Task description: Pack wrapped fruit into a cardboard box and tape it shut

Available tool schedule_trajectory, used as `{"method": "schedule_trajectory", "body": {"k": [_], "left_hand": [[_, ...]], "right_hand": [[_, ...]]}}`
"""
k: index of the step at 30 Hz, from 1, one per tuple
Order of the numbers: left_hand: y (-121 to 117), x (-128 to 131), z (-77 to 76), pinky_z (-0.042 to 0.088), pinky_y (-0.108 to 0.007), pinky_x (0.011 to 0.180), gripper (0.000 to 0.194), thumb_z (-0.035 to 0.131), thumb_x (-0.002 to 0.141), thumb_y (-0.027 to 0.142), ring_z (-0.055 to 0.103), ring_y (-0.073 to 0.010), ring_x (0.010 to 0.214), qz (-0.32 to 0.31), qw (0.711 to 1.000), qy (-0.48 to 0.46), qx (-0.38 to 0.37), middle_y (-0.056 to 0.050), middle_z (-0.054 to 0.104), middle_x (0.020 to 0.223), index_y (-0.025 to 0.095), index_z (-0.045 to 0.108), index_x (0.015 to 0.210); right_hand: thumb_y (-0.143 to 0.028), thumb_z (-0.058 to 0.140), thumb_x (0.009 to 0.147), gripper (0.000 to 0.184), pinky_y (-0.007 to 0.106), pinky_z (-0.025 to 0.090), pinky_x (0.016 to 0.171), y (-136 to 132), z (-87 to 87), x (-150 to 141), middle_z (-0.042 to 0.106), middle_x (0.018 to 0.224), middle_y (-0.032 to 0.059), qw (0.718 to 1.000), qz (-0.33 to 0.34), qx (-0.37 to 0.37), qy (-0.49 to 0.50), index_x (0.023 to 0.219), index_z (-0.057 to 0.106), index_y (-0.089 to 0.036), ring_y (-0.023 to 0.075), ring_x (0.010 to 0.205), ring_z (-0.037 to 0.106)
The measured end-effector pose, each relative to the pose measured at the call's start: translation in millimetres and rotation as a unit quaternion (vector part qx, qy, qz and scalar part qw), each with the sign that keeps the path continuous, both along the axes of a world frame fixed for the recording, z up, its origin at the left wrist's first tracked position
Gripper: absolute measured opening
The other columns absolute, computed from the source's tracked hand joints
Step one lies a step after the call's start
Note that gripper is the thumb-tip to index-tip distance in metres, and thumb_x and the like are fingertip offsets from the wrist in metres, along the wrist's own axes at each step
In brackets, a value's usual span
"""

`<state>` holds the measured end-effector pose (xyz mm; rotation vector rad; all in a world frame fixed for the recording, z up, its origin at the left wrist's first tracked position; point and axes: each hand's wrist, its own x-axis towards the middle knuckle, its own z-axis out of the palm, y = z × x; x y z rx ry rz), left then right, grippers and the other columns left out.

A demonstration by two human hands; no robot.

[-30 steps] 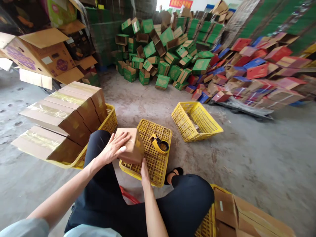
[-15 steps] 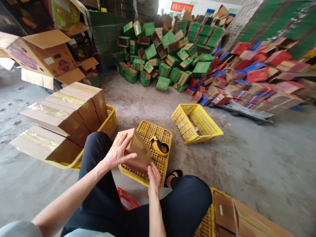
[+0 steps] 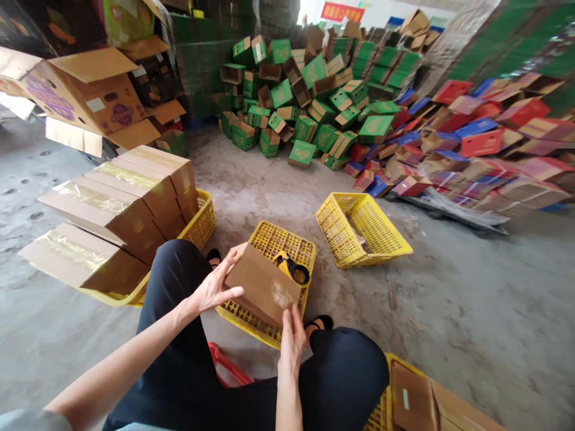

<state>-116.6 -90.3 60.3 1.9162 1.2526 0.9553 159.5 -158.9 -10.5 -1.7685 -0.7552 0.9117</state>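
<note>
A brown cardboard box (image 3: 263, 284) is tilted between my two hands, above an upturned yellow plastic crate (image 3: 251, 326). My left hand (image 3: 215, 286) grips its left end, the thumb stretched along the near side and the fingers over the top edge. At the lower right corner, my right hand (image 3: 291, 330) pinches the box between thumb and fingers. Just behind the box, a yellow and black tape dispenser (image 3: 293, 268) lies on the crate, partly covered by the box.
Taped cartons (image 3: 130, 197) fill a yellow crate (image 3: 207, 218) at my left. Another yellow crate (image 3: 359, 230) stands ahead on the right. Flat cardboard (image 3: 411, 389) sits in a crate by my right knee. Green boxes (image 3: 305, 126) and red and blue boxes (image 3: 480, 140) are heaped behind.
The box has turned, so a broad side now faces up and its right end has swung right. My right hand has moved right and slightly down with it.
</note>
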Motion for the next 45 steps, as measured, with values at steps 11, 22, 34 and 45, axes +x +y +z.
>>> {"method": "schedule_trajectory", "body": {"k": [11, 22, 34, 45], "left_hand": [[-6.6, -2.4, -86.9, 0.032, -0.065, 0.119, 0.111, 0.055, 0.088, 0.079, 0.016, -0.0438, 0.156, 0.053, 0.987, 0.152, -0.031, -0.027, 0.012, 0.17, 0.019, 0.002, 0.166], [-40.7, 35.9, -89.4, 0.017, -0.068, 0.121, 0.113, 0.054, 0.085, 0.08, 0.006, -0.051, 0.156, -0.042, 0.941, 0.329, 0.069, -0.028, 0.014, 0.169, 0.007, 0.02, 0.164], [-2.2, 26.0, -58.6, 0.032, -0.058, 0.119, 0.063, 0.059, 0.094, 0.051, 0.039, -0.0394, 0.145, -0.074, 0.96, 0.268, 0.017, -0.012, 0.046, 0.158, 0.024, 0.051, 0.15], [23.7, 10.1, -69.2, 0.027, -0.046, 0.126, 0.094, 0.039, 0.096, 0.077, 0.022, -0.0336, 0.157, 0.064, 0.975, 0.12, -0.174, -0.019, 0.014, 0.172, 0.017, 0.018, 0.166]], "right_hand": [[-0.071, 0.05, 0.093, 0.084, 0.063, 0.008, 0.126, -14.6, -12.3, -42.3, 0.032, 0.166, 0.0184, 0.943, 0.129, 0.062, -0.301, 0.154, 0.05, -0.014, 0.0421, 0.156, 0.022], [-0.052, 0.036, 0.106, 0.061, 0.071, 0.026, 0.117, -14.4, -9.8, -61.5, 0.041, 0.162, 0.0201, 0.777, 0.28, 0.07, -0.559, 0.152, 0.053, -0.016, 0.0475, 0.155, 0.019], [-0.036, 0.028, 0.11, 0.051, 0.06, 0.023, 0.123, 27.9, -0.6, -59.2, 0.051, 0.156, 0.0115, 0.762, 0.376, 0.118, -0.515, 0.154, 0.05, -0.021, 0.0312, 0.15, 0.039], [-0.071, 0.029, 0.096, 0.087, 0.046, 0.031, 0.125, 58.3, -24.4, 22.8, 0.041, 0.162, 0.0145, 0.958, 0.172, -0.036, -0.227, 0.157, 0.043, -0.011, 0.0311, 0.15, 0.04]]}}
